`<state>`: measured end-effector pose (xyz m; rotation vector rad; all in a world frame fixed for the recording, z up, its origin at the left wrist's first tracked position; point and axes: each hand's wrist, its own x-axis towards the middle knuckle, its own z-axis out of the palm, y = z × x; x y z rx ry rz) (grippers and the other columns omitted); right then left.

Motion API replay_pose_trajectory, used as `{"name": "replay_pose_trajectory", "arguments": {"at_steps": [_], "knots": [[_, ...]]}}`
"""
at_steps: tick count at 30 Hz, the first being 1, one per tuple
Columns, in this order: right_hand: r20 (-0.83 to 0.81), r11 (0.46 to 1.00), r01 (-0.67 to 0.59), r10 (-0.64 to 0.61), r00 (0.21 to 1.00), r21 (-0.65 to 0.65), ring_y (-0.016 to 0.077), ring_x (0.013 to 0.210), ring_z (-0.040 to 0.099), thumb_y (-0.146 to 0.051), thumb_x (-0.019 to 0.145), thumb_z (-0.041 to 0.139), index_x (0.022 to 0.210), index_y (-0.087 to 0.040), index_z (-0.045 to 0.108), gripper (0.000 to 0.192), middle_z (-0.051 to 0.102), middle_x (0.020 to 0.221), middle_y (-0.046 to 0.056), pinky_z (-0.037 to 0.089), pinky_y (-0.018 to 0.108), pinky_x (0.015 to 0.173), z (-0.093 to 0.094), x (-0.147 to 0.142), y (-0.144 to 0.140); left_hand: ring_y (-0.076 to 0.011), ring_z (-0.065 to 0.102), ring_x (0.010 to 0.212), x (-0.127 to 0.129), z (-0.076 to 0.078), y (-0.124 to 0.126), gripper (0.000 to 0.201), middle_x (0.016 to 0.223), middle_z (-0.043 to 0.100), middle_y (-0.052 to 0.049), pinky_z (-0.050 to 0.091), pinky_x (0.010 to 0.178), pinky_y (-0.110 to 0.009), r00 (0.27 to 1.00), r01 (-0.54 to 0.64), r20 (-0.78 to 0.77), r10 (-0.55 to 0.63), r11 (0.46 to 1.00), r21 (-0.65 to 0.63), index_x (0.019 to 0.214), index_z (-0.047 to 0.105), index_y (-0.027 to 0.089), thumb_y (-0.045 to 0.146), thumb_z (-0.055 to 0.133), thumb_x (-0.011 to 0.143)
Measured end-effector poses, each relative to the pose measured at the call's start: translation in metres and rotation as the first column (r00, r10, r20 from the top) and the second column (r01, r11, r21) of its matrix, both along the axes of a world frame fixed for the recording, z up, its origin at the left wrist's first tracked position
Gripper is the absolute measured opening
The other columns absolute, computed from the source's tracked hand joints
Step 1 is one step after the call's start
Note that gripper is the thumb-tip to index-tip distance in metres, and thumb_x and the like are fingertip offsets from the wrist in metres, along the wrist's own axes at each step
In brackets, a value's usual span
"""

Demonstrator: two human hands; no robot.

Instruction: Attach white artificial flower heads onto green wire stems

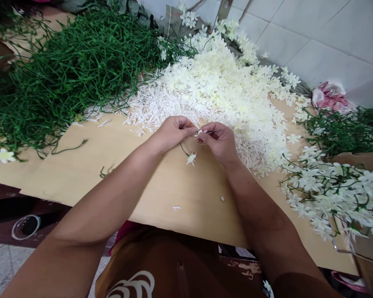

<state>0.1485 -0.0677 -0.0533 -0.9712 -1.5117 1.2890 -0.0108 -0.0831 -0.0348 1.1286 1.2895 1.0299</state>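
Note:
Both my hands meet above the middle of the cardboard-covered table (174, 186). My left hand (177, 130) pinches a green artificial flower stem (184, 150), and one white blossom (191, 159) hangs from its lower branch. Between my fingertips is a small white flower piece (201, 133), with my right hand (219, 138) closed on it from the other side. How the piece sits on the stem is hidden by the fingers. Just beyond my hands lie loose thin white stamens (161, 103) and a heap of cream-white petal blossoms (226, 78).
A big pile of green stems (81, 66) fills the back left. At the right lie assembled white flowers (338, 186), more green stems (348, 134) and a pink-and-white plastic bag (331, 97). White wall tiles (326, 33) rise behind. One loose stem (70, 147) lies left.

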Motion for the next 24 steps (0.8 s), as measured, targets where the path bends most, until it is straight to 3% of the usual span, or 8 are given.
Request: {"name": "replay_pose_trajectory", "arguments": {"at_steps": [8, 16, 24], "knots": [[-0.020, 0.999, -0.039, 0.038, 0.999, -0.024, 0.0112, 0.065, 0.060, -0.043, 0.057, 0.085, 0.068, -0.021, 0.061, 0.034, 0.065, 0.068, -0.003, 0.051, 0.027, 0.064, 0.0006, 0.0040, 0.0006, -0.0083, 0.057, 0.062, -0.0011, 0.0053, -0.0030, 0.015, 0.063, 0.065, 0.000, 0.044, 0.067, -0.023, 0.969, 0.069, 0.241, -0.059, 0.997, -0.032, 0.068, 0.064, 0.011, 0.014, 0.077, 0.062], [-0.009, 0.991, -0.127, 0.126, 0.992, -0.032, 0.0120, 0.070, 0.061, -0.041, 0.057, 0.085, 0.061, -0.020, 0.059, 0.034, 0.065, 0.072, -0.001, 0.051, 0.029, 0.068, 0.0013, 0.0066, -0.0007, -0.0062, 0.053, 0.057, -0.0042, 0.0064, -0.0010, 0.016, 0.057, 0.060, 0.002, 0.041, 0.060, -0.021, 0.971, 0.176, 0.174, -0.167, 0.984, -0.037, 0.061, 0.061, 0.011, 0.009, 0.077, 0.061], [0.038, 0.997, -0.074, 0.075, 0.996, -0.034, 0.0120, 0.066, 0.060, -0.046, 0.055, 0.086, 0.060, -0.021, 0.060, 0.036, 0.066, 0.069, -0.001, 0.051, 0.028, 0.064, -0.0012, 0.0046, -0.0014, -0.0059, 0.049, 0.056, -0.0050, 0.0036, 0.0012, 0.017, 0.057, 0.057, 0.003, 0.038, 0.059, -0.022, 0.974, 0.203, 0.114, -0.198, 0.979, -0.035, 0.062, 0.059, 0.012, 0.009, 0.075, 0.063]]}}
